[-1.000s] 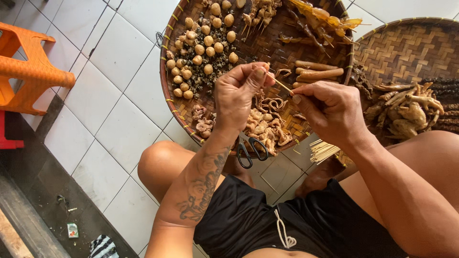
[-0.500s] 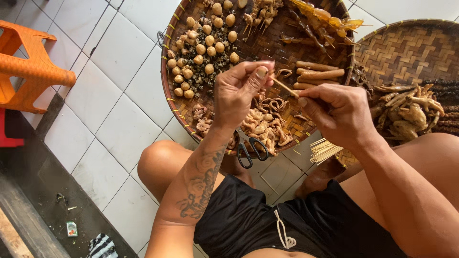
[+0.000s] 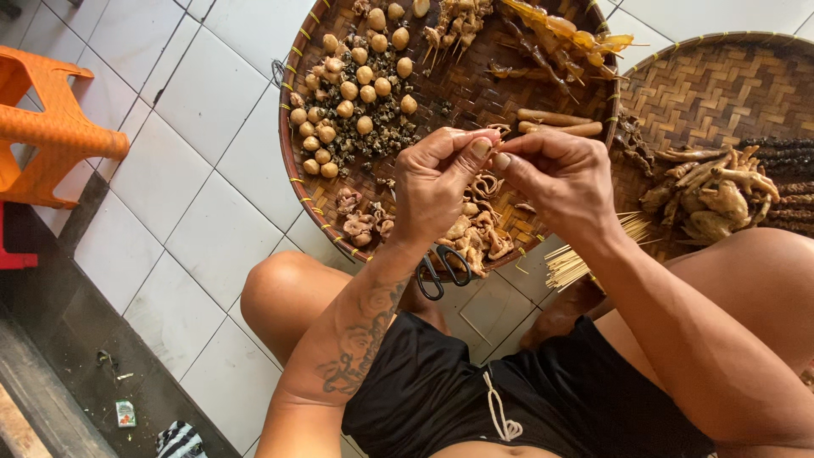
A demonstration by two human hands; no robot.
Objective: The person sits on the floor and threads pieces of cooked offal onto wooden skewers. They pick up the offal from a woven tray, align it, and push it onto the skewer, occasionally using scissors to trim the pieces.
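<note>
Since the earlier frame I see my left hand (image 3: pixel 437 182) and right hand (image 3: pixel 555 174) drawn fingertip to fingertip, pinching a small morsel (image 3: pixel 490 134) (mostly hidden) over the nearer of two woven trays (image 3: pixel 292 161), one pair of scissors (image 3: pixel 441 270) below.

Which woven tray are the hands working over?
The left tray, with the round balls; both hands are above it. The right tray holds chicken feet.

Two round woven bamboo trays (image 3: pixel 298 182) (image 3: pixel 678 93); one pair of scissors (image 3: pixel 441 271); one orange plastic stool (image 3: pixel 51 127); two sausages (image 3: pixel 555 123); one bundle of bamboo skewers (image 3: pixel 568 265).
</note>
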